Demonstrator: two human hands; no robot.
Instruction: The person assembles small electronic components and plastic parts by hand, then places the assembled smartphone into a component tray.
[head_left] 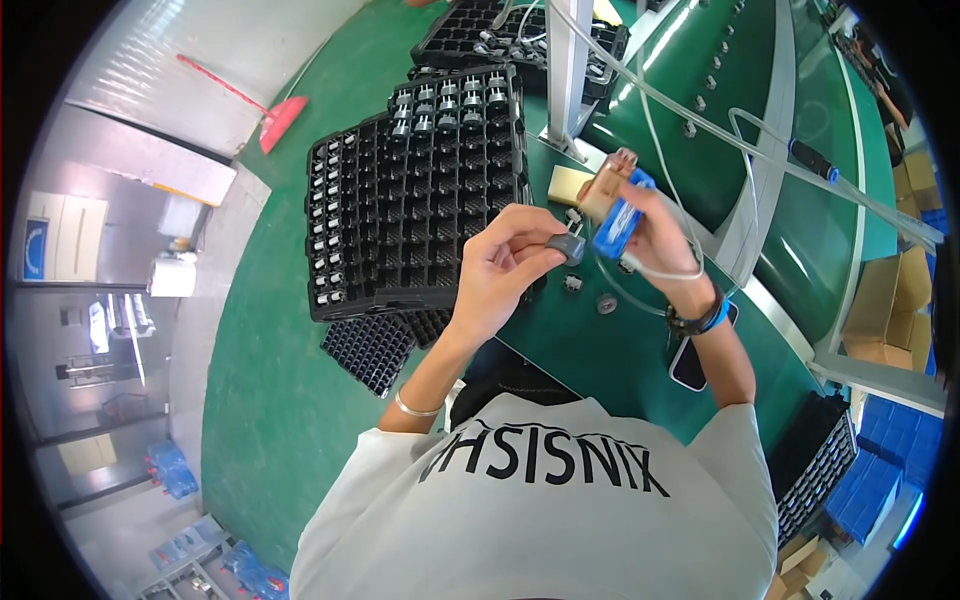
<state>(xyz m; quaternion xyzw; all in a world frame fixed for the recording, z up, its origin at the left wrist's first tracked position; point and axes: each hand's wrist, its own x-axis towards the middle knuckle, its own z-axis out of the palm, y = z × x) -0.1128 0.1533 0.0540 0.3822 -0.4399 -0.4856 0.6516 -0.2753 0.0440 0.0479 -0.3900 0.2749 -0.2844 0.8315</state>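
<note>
My left hand (pixel 500 262) pinches a small dark grey plug-like piece (pixel 568 247) between thumb and fingertips. Close on its right, my right hand (pixel 662 238) is wrapped round a blue hand tool (pixel 615 230) with a copper-brown, partly see-through head (pixel 608 184). A pale cable or hose passes by that hand. I cannot tell whether the grey piece touches the tool. Below the hands, a small metal-and-white part (pixel 572 284) and a round grey part (pixel 607 303) lie on the green tabletop (pixel 640 340). A yellow block (pixel 568 186) sits just beyond the hands.
Black compartment trays (pixel 440 220), partly filled with grey plugs, stand on my left. Another tray (pixel 520 45) is farther back. A metal post (pixel 567 80) rises ahead. Beyond it runs a green belt (pixel 680 60) carrying small parts. A phone (pixel 690 365) lies by my right forearm.
</note>
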